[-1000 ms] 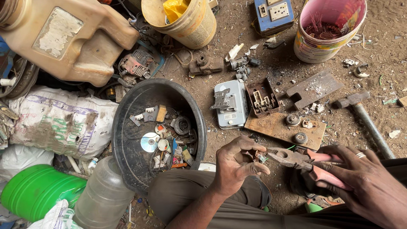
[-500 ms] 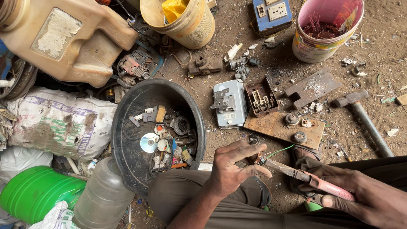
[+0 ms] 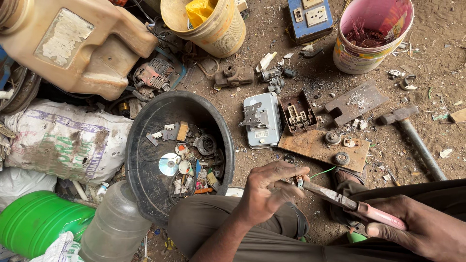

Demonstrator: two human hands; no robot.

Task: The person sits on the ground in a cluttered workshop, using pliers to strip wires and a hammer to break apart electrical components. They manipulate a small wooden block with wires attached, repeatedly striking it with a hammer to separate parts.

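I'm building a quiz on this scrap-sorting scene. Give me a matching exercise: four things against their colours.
Things:
1. pliers handles
2. basin
3. bucket at top right
4. drum at bottom left

Colours:
A. green
B. black
C. pink and white
D. pink

Pairs: 1-D, 2-B, 3-C, 4-A

The left hand sits low in the middle of the view, forearm rising from the bottom edge, wrist bent slightly inward. Its fingers curl together toward the thumb in a tight pinch, knuckles up. The right hand lies just to the right of it and lower, forearm running off the right edge, fingers wrapped shut in a fist-like grip, thumb pointing toward the left hand.
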